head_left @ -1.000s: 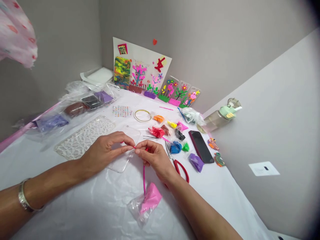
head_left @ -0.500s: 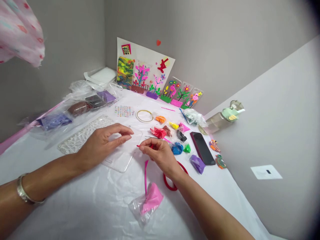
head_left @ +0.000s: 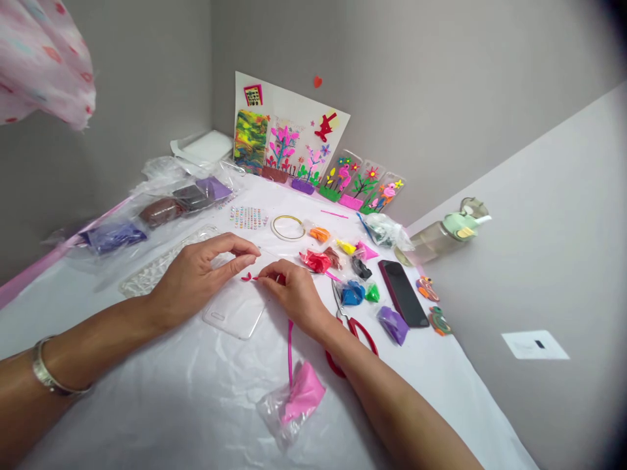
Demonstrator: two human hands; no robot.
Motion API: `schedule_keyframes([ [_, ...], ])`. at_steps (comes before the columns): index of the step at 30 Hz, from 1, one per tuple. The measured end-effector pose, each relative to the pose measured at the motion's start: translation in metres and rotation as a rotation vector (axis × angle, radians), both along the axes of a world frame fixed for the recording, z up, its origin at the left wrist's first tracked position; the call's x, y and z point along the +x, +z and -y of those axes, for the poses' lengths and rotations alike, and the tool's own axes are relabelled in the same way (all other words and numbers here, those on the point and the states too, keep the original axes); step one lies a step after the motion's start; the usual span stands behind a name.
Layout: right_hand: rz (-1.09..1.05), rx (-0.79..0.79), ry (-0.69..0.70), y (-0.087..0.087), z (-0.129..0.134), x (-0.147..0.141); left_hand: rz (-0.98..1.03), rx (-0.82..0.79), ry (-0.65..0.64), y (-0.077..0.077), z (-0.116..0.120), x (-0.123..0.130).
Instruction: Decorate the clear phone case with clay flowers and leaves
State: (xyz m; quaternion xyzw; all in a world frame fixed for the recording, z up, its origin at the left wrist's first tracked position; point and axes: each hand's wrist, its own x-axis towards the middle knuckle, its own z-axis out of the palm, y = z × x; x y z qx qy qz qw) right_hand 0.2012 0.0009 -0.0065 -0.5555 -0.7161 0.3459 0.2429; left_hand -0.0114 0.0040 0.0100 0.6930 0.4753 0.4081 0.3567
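Red modelling material, by the look of it, is in use: a tiny red bit (head_left: 255, 279) sits at the tips of the right hand (head_left: 296, 297), thumb and forefinger pinched together on it, just right of two red slivers (head_left: 246, 277) lying close together on the clear phone case (head_left: 238, 316). More red shows beneath that hand's curled fingers (too shaded to say what it is). Over the case's left side hangs the left hand (head_left: 193, 274), thumb and forefinger spread, with nothing visible in the gap. I judge the step in hand to be placing the bit beside the slivers; the next move seems to call for a light, exact touch that settles it without nudging them. Flat on the white-covered worktop (head_left: 171, 398), the case has its long axis running near to far, leaning right as it goes, slotted end nearest. The bit appears to point left, toward the slivers, its long axis roughly left to right, though it is very small. Red-handled scissors (head_left: 363, 336) lie to the right, partly hidden by the forearm, and a bag of pink clay (head_left: 304, 393) lies nearer, apart from the case.
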Motion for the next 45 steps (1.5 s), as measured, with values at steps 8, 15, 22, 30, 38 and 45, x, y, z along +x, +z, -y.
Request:
schedule_keyframes([
  [8, 0.1, 0.059, 0.051, 0.0, -0.002, -0.002, -0.022, 0.025, -0.004, 0.0, 0.0, 0.001],
  [15, 0.183, 0.073, 0.075, 0.004, -0.001, -0.006, -0.002, 0.03, -0.006, 0.0, 0.001, 0.002],
  [22, 0.15, 0.058, 0.059, 0.001, -0.001, -0.009, -0.001, 0.031, -0.019, 0.001, 0.001, 0.001],
  [30, -0.09, -0.122, 0.025, 0.006, -0.004, 0.002, -0.005, 0.039, -0.004, 0.001, 0.002, 0.0],
  [38, -0.734, -0.434, 0.021, 0.011, 0.015, 0.017, -0.007, 0.055, -0.137, -0.004, 0.001, 0.001],
  [45, -0.899, -0.563, 0.043, 0.018, 0.044, 0.022, -0.079, 0.186, -0.421, -0.018, 0.009, 0.01],
])
